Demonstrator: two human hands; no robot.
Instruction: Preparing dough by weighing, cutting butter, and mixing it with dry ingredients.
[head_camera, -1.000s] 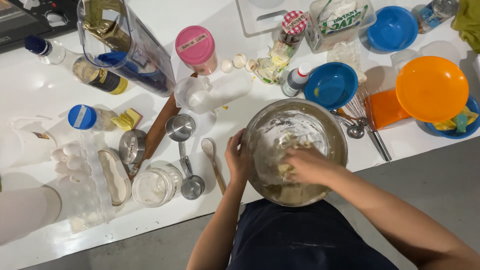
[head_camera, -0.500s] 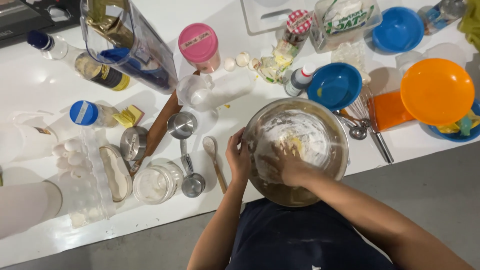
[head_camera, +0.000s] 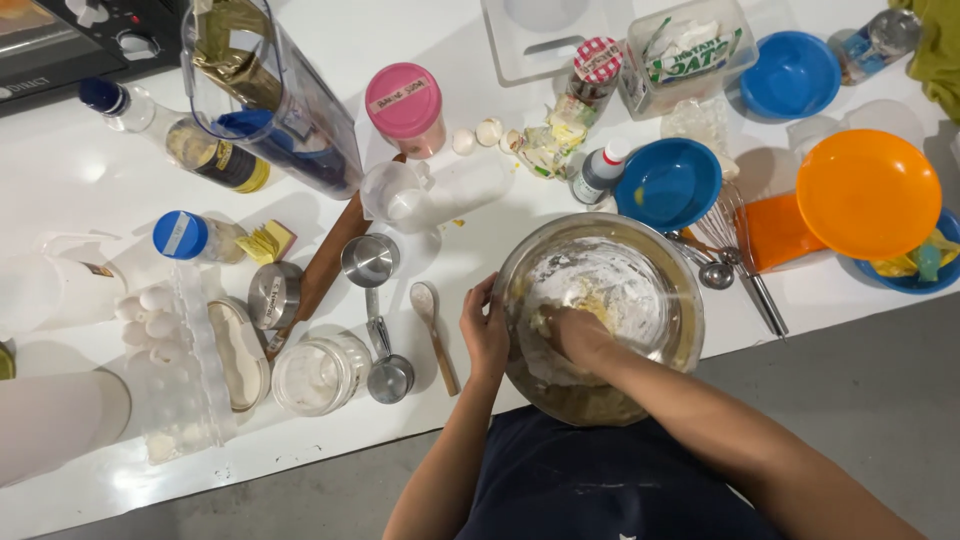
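Head view, looking down: steel mixing bowl (head_camera: 600, 320) at the near edge of the white table (head_camera: 80, 170), just in front of the torso, with a pale floury dough (head_camera: 590, 300) inside. Right hand (head_camera: 572, 335) down in the bowl, curled into the dough and grasping a clump of it, forearm running in from the lower right. Left hand (head_camera: 485, 332) pressed flat against the bowl's left outer wall, fingers loosely wrapped on the rim, not clenched. Dough directly under and around the right hand, no gap between; left hand beside it, outside the wall, so the right is the nearer one. Bowl round, no long axis to speak of.

Just left of the left hand, a wooden spoon (head_camera: 433, 330) lying with its handle towards the table edge, then metal measuring cups (head_camera: 372, 262) and a glass jar (head_camera: 318, 372). Further left, an egg carton (head_camera: 165, 340) and a rolling pin (head_camera: 325, 265) lying aslant. Behind the bowl, a blue bowl (head_camera: 668, 185) near its far rim; to the right, a whisk (head_camera: 740, 250) close to the rim, an orange plate (head_camera: 868, 192) well apart. Pink-lidded tub (head_camera: 405, 105) and clear pitcher (head_camera: 265, 90) at the back. Nothing between either hand and the bowl.
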